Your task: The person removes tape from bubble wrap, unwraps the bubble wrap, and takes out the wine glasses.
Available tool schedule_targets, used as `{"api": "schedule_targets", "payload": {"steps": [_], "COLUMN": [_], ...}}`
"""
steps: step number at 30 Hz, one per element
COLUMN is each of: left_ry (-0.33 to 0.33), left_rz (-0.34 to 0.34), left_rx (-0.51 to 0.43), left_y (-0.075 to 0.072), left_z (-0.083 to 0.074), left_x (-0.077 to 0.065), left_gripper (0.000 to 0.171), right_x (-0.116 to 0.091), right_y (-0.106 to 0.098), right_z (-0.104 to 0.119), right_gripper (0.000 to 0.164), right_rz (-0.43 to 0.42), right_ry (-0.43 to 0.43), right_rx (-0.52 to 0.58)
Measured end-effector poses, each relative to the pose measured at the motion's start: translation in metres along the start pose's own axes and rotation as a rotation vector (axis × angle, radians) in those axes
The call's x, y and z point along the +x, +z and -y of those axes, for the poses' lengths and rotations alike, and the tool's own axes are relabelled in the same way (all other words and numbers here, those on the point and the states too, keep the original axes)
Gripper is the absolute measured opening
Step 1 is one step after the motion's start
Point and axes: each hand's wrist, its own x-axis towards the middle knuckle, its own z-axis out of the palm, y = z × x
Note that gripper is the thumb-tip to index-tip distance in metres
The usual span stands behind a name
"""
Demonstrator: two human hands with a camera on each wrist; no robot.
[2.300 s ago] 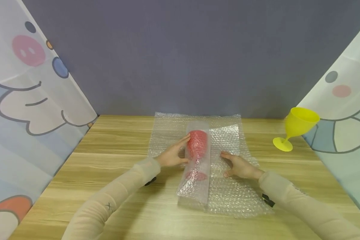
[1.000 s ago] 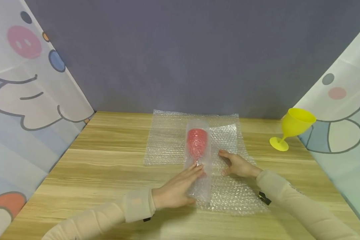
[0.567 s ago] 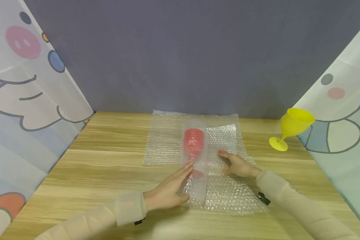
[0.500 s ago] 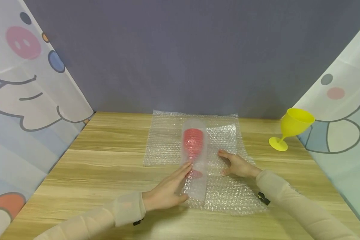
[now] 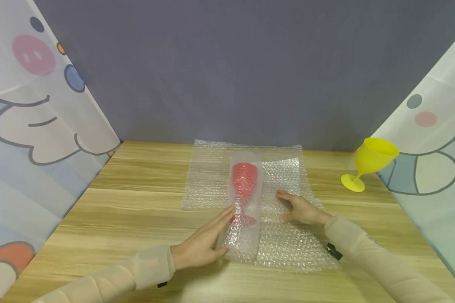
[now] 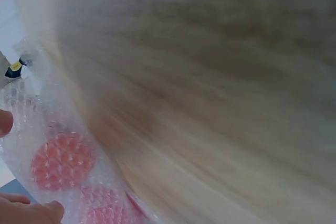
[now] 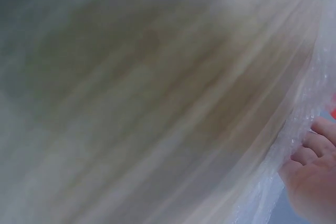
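A red goblet (image 5: 244,179) lies under a folded layer of bubble wrap (image 5: 288,248), its bowl toward the back wall and its foot toward me. My left hand (image 5: 201,248) reaches in from the left with straight fingers, the tips at the wrap's left edge beside the goblet's foot. In the left wrist view the red foot (image 6: 63,161) shows through the bubbles between thumb and fingers. To the right of the goblet, my right hand (image 5: 301,210) rests on the sheet, thumb apart from relaxed fingers. The right wrist view catches that hand (image 7: 315,182) at the wrap's edge.
A yellow goblet (image 5: 375,155) stands upright at the right side of the wooden table (image 5: 136,202). Behind the table rises a grey wall (image 5: 227,75). Printed curtains hang at left (image 5: 34,126) and right.
My left hand has come from beside the goblet's bowl down to its foot, crossed onto the wrap, then slid left to its edge. The wrapped goblet shifted slightly left. The right hand stays put.
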Motion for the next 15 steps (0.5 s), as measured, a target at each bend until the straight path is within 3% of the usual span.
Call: {"api": "schedule_targets", "payload": {"steps": [15], "left_ry": [-0.05], "left_rz": [-0.053], "left_rx": [-0.018], "left_y": [-0.007], "left_z": [0.009], "left_x": [-0.019], "left_gripper": [0.089], "right_x": [0.0], "right_y": [0.0], "right_z": [-0.001], "right_gripper": [0.086], "right_rz": [0.004], "right_ry": [-0.01], "right_rx": [-0.018]}}
